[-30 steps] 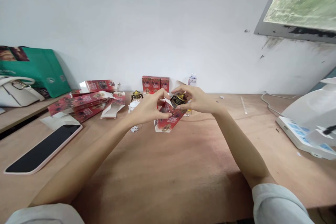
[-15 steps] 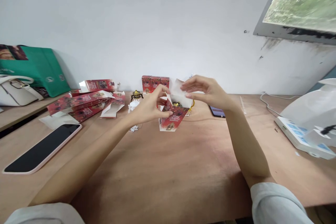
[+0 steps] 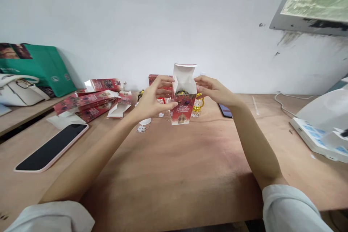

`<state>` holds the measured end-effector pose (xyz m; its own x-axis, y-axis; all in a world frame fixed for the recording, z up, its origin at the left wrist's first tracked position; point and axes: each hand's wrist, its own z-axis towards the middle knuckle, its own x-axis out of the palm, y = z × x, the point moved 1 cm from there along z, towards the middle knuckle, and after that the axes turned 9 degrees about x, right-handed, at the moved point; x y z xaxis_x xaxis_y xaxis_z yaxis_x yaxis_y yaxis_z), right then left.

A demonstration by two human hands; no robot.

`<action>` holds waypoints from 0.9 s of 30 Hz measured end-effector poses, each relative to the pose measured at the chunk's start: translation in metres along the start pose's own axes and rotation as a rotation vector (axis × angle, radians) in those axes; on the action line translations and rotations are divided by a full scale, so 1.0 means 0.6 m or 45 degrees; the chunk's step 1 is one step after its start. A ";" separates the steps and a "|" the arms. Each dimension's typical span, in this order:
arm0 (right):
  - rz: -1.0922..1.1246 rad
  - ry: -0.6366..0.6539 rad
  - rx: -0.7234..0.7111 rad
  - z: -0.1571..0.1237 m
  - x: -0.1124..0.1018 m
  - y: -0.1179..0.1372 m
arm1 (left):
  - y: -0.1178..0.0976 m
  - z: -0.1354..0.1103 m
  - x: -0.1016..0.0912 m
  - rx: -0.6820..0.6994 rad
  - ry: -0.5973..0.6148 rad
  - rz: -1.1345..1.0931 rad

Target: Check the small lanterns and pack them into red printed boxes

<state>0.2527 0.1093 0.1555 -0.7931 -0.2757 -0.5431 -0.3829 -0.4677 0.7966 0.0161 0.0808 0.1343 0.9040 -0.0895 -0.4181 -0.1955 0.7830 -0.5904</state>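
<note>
A red printed Christmas box (image 3: 182,108) stands roughly upright at the middle, its top open and the white lid flap (image 3: 185,72) raised at the back. Inside it shows the dark and gold top of a small lantern-like ornament (image 3: 182,92); the rest is hidden by the walls. My left hand (image 3: 159,96) grips the box from the left, thumb on the front and fingers behind. At the right upper edge, my right hand (image 3: 212,88) has its thumb and fingers closed on the side flap.
Several flattened or open red boxes (image 3: 87,103) lie at the left, near a pink-edged phone (image 3: 51,148). Behind my hands are more red boxes (image 3: 153,78) and a gold ornament (image 3: 198,104). Another phone (image 3: 225,110) and a white power strip (image 3: 318,136) are at the right.
The box has turned from tilted to upright, and its lid flap now stands up. My right hand has come down from above the flaps to the box's right edge.
</note>
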 end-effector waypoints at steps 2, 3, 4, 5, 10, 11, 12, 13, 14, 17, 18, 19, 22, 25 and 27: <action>0.101 0.051 0.013 0.000 0.004 0.002 | -0.003 0.000 -0.002 0.007 0.013 0.021; 0.144 0.062 0.023 0.000 0.004 0.003 | -0.004 0.000 -0.003 0.016 0.022 0.038; 0.182 0.066 0.041 0.000 0.005 0.002 | -0.005 0.000 -0.004 0.027 0.037 0.059; 0.216 0.068 0.065 0.000 0.004 0.002 | -0.005 0.000 -0.004 0.040 0.057 0.080; 0.309 0.088 0.163 0.002 0.010 -0.001 | -0.004 0.001 -0.002 0.192 0.172 0.146; 0.311 0.091 0.162 0.002 0.013 0.000 | -0.005 0.001 0.000 0.228 0.198 0.174; 0.311 0.091 0.160 0.001 0.017 0.002 | -0.007 0.002 0.001 0.257 0.225 0.215; 0.311 0.090 0.158 0.001 0.021 0.005 | -0.009 0.002 0.002 0.274 0.247 0.260; 0.309 0.083 0.158 0.000 0.025 0.008 | -0.011 0.002 0.003 0.281 0.264 0.302; 0.282 0.053 0.146 -0.003 0.030 0.016 | -0.014 0.002 0.002 0.276 0.267 0.357; 0.263 0.057 0.127 -0.005 0.029 0.019 | -0.014 0.002 0.001 0.267 0.265 0.349; 0.240 0.074 0.102 -0.007 0.027 0.020 | -0.013 0.002 0.000 0.252 0.261 0.333; 0.166 0.178 0.035 -0.011 0.020 0.021 | -0.013 0.003 -0.003 0.193 0.264 0.258; 0.112 0.254 0.024 -0.014 0.011 0.018 | -0.014 0.004 -0.005 0.149 0.298 0.207; 0.083 0.329 0.022 -0.015 0.008 0.016 | -0.014 0.004 -0.007 0.134 0.329 0.204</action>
<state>0.2495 0.0957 0.1583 -0.6697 -0.5113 -0.5385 -0.3449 -0.4281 0.8353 0.0150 0.0759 0.1425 0.7356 -0.1028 -0.6696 -0.2748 0.8582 -0.4336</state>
